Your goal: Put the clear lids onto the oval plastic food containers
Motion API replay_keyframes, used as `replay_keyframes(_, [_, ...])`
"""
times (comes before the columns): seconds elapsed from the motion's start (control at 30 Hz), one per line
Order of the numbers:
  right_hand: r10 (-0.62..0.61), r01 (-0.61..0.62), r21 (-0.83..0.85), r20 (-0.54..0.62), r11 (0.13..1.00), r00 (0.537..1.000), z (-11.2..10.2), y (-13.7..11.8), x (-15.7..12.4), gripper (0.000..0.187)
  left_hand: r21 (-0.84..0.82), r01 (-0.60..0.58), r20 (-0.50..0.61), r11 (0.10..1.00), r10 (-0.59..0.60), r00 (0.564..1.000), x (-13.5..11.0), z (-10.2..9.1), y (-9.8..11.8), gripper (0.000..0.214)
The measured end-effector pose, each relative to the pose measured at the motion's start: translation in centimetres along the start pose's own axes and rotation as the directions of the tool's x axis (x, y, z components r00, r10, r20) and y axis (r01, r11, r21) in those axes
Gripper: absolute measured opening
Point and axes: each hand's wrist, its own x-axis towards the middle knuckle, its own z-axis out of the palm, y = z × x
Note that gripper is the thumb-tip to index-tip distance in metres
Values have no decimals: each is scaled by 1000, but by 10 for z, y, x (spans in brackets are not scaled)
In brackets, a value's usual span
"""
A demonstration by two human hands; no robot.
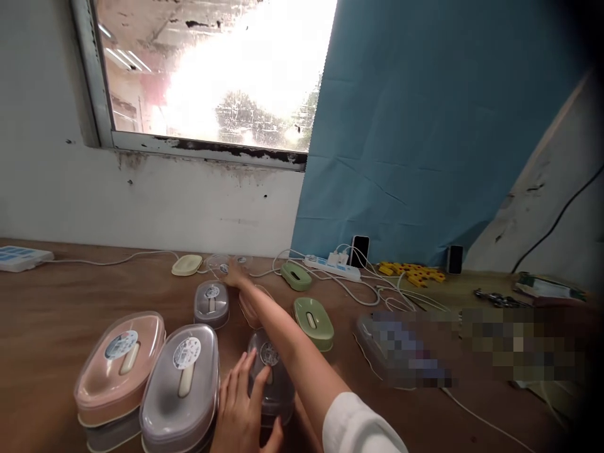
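Your left hand [243, 412] lies spread, fingers flat on the lid of the grey soap box [271, 377] near the front of the worktop [61, 302], while your right hand [234, 275] reaches far back, fingers extended toward a clear lid [218, 263]; I cannot tell if it grips yet. You seem mid-fetch: closing on that lid cleanly comes next.

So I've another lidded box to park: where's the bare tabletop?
Bare wood lies far left, between the white power strip and the pink lidded box. Around both hands, left hand and right hand, boxes crowd; cables clutter the right.
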Motion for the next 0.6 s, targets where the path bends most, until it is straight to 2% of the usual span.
replay_keyframes(0.13, [83,-83,-3,-29,997,996,-6,2,-1,82,40,-11,-10,999,12,1000,0,1,1,57])
replay_keyframes(0.27, [119,-121,-30,-62,992,991,-34,17,-24,78,39,-14,41,999,13,999,3,-10,5,58])
replay_keyframes(0.43, [99,-99,-104,-7,990,995,-63,42,-93,79,74,-69,112,995,60,992,4,-20,8,58])
replay_keyframes(0.53, [90,-80,-175,52,981,995,-64,49,-136,78,84,-70,113,994,60,992,4,-21,9,59])
replay_keyframes(0.6, [81,-67,-188,67,980,994,-60,52,-156,75,86,-70,109,994,61,992,3,-21,9,58])
